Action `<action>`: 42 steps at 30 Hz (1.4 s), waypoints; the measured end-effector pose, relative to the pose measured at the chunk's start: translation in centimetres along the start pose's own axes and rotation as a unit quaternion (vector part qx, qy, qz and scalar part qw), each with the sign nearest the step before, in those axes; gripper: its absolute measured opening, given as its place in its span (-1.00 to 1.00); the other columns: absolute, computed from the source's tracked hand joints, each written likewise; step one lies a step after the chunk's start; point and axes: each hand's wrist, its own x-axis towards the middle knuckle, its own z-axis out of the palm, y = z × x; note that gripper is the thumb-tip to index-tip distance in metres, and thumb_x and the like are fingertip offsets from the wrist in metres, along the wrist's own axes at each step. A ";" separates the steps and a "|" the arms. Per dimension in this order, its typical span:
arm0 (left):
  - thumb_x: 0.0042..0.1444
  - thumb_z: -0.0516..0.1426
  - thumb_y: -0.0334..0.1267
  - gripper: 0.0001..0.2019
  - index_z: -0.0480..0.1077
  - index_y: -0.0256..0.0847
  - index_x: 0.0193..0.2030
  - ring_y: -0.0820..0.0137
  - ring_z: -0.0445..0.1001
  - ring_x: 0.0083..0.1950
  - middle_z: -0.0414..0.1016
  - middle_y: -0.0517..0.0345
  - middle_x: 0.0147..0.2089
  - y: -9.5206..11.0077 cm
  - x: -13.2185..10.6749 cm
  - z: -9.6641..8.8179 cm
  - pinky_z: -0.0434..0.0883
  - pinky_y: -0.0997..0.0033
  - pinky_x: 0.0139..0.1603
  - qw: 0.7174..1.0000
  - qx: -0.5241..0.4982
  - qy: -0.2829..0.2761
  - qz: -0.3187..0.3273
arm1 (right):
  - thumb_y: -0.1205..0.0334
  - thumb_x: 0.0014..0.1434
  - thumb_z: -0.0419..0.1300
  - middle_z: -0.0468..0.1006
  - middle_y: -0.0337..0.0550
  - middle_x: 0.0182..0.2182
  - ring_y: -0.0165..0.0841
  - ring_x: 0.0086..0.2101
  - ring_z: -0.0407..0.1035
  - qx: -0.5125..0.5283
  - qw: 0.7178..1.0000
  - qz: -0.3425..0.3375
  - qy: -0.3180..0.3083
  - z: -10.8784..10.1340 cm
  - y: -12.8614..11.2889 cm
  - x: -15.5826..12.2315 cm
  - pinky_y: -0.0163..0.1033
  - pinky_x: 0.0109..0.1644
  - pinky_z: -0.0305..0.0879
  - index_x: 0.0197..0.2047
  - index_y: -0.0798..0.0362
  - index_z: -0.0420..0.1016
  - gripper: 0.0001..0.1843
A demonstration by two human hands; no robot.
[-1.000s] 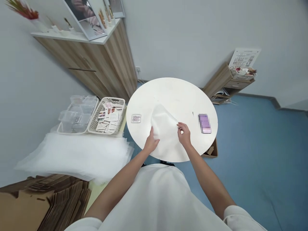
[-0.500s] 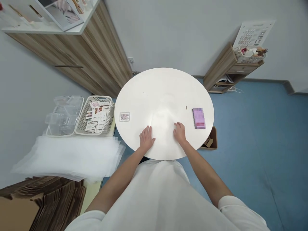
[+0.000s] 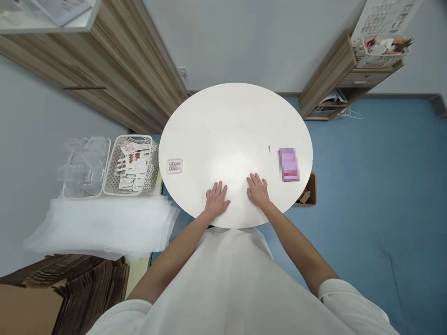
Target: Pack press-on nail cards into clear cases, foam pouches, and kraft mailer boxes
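My left hand (image 3: 216, 199) and my right hand (image 3: 257, 190) lie flat, fingers spread, near the front edge of a round white table (image 3: 226, 111). Under and between them lies a thin white sheet (image 3: 234, 168), spread flat and hard to tell from the tabletop. A small clear case of press-on nails (image 3: 174, 165) sits at the table's left edge. A purple card-like pack (image 3: 288, 164) lies at the right, with a tiny dark speck (image 3: 269, 149) beside it.
Left of the table stand a white basket of nail packs (image 3: 131, 164), a tray of clear cases (image 3: 85, 165), a stack of white foam sheets (image 3: 101, 225) and flattened cardboard (image 3: 59, 293). A wooden cabinet (image 3: 115, 70) is behind. A side shelf (image 3: 335, 83) and a small box (image 3: 307, 193) are at right.
One second ago both hands held the white sheet lifted in a cone. It has been laid down, and both hands now press flat on it, closer together.
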 end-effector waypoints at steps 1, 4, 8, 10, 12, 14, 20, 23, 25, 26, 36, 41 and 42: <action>0.04 0.01 -0.11 -0.40 -0.01 -0.15 0.24 0.05 -0.24 0.31 -0.15 -0.08 0.32 0.1 -0.1 0.1 -0.14 -0.07 0.16 1.000 -0.002 0.001 -0.004 | 0.38 0.06 -0.08 0.02 0.00 0.21 -0.14 0.21 -0.19 -0.009 1.000 0.002 -0.001 0.0 0.0 -0.1 0.11 0.16 -0.32 0.13 0.05 0.11 -0.48; 0.05 0.01 -0.11 -0.40 -0.01 -0.17 0.24 0.03 -0.27 0.32 -0.17 -0.08 0.32 0.3 -0.4 0.2 -0.15 -0.08 0.16 1.000 -0.003 -0.002 -0.003 | 0.39 0.06 -0.09 0.02 0.03 0.21 -0.14 0.20 -0.18 -0.042 0.999 0.013 -0.002 -0.1 -0.4 -0.5 0.11 0.16 -0.30 0.14 0.08 0.10 -0.48; 0.07 -0.03 -0.05 -0.40 -0.05 -0.15 0.24 0.08 -0.33 0.33 -0.25 -0.03 0.34 -0.4 -0.5 -0.5 -0.15 -0.06 0.17 0.999 0.004 0.005 0.035 | 0.36 0.08 -0.09 0.00 0.07 0.21 -0.13 0.20 -0.17 -0.071 0.997 0.019 0.026 -0.8 -1.7 -0.6 0.09 0.14 -0.22 0.16 0.12 0.06 -0.47; 0.08 -0.05 -0.01 -0.39 -0.07 -0.14 0.25 0.10 -0.34 0.33 -0.29 -0.03 0.35 -1.8 -0.4 -1.2 -0.14 -0.05 0.17 0.999 -0.004 0.032 0.029 | 0.34 0.09 -0.09 0.01 0.06 0.21 -0.15 0.20 -0.17 -0.069 0.996 0.012 0.048 -1.1 -3.3 -0.1 0.07 0.14 -0.18 0.17 0.12 0.03 -0.46; 0.07 -0.05 0.03 -0.36 -0.08 -0.17 0.25 0.08 -0.34 0.33 -0.31 -0.08 0.34 -4.2 -0.4 -2.3 -0.11 -0.06 0.17 0.997 -0.026 0.073 -0.021 | 0.32 0.09 -0.09 0.03 0.06 0.20 -0.16 0.20 -0.15 -0.042 0.997 0.002 0.059 -1.0 -5.6 1.0 0.06 0.13 -0.13 0.18 0.12 0.02 -0.46; 0.04 -0.02 0.04 -0.32 -0.08 -0.22 0.25 0.04 -0.32 0.32 -0.32 -0.16 0.34 -7.6 -0.3 -3.5 -0.09 -0.07 0.16 0.986 -0.067 0.121 -0.098 | 0.29 0.08 -0.07 0.09 0.05 0.18 -0.17 0.18 -0.08 0.017 0.999 -0.009 0.046 -0.4 -8.5 2.6 0.05 0.13 -0.07 0.18 0.11 0.02 -0.44; 0.00 0.07 -0.15 -0.30 -0.10 -0.28 0.25 0.12 -0.07 0.28 -0.08 -0.18 0.28 -17.8 0.7 -6.1 0.04 0.08 0.19 0.898 -0.284 0.215 -0.259 | 0.26 0.03 0.01 0.22 -0.07 0.10 -0.29 0.01 0.22 0.275 0.958 0.027 -0.071 3.9 -17.2 8.6 -0.11 0.05 0.20 0.15 0.00 0.09 -0.43; 0.00 0.04 -0.31 -0.40 -0.02 -0.20 0.22 0.27 0.19 0.16 0.11 -0.07 0.21 -20.4 1.4 -6.4 0.21 0.26 0.11 0.844 -0.402 0.211 -0.287 | 0.33 -0.05 0.05 0.21 -0.12 0.11 -0.30 0.05 0.19 0.364 0.922 0.073 -0.112 5.6 -20.0 10.9 -0.15 0.05 0.21 0.14 -0.02 0.11 -0.37; -0.01 0.02 -0.36 -0.44 0.04 -0.17 0.19 0.32 0.25 0.10 0.16 -0.01 0.18 -21.1 1.8 -6.4 0.26 0.30 0.07 0.821 -0.443 0.207 -0.295 | 0.35 -0.09 0.07 0.15 -0.13 0.15 -0.29 0.10 0.10 0.412 0.897 0.094 -0.133 6.2 -21.4 11.8 -0.16 0.08 0.18 0.15 -0.01 0.10 -0.33; -0.01 0.01 -0.38 -0.45 0.07 -0.16 0.18 0.32 0.26 0.10 0.18 0.00 0.18 -21.2 1.9 -6.4 0.26 0.30 0.07 0.815 -0.455 0.206 -0.295 | 0.36 -0.10 0.07 0.11 -0.13 0.17 -0.29 0.13 0.06 0.432 0.885 0.102 -0.140 6.4 -22.0 12.1 -0.16 0.10 0.16 0.16 0.00 0.10 -0.31; -0.01 -0.01 -0.42 -0.50 0.18 -0.21 0.13 0.33 0.26 0.13 0.25 0.03 0.15 -20.5 1.5 -5.8 0.22 0.31 0.13 0.803 -0.511 0.187 -0.243 | 0.42 -0.14 0.10 0.21 -0.14 0.13 -0.28 0.12 0.09 0.532 0.824 0.137 -0.139 6.0 -23.0 11.9 -0.13 0.12 0.12 0.10 0.03 0.21 -0.35; -0.02 -0.01 -0.43 -0.51 0.21 -0.23 0.12 0.31 0.29 0.10 0.29 0.02 0.11 -16.7 1.1 -5.3 0.24 0.29 0.11 0.820 -0.518 0.151 -0.190 | 0.43 -0.12 0.09 0.29 -0.14 0.07 -0.31 0.07 0.17 0.521 0.838 0.132 -0.091 3.4 -19.1 8.9 -0.14 0.11 0.16 0.04 0.01 0.29 -0.43; -0.03 -0.01 -0.43 -0.51 0.22 -0.23 0.11 0.31 0.30 0.09 0.31 0.02 0.10 -15.5 1.0 -5.1 0.25 0.28 0.10 0.824 -0.521 0.139 -0.174 | 0.43 -0.11 0.09 0.31 -0.14 0.06 -0.32 0.06 0.19 0.514 0.844 0.133 -0.075 2.8 -18.0 7.9 -0.14 0.10 0.16 0.02 0.00 0.31 -0.45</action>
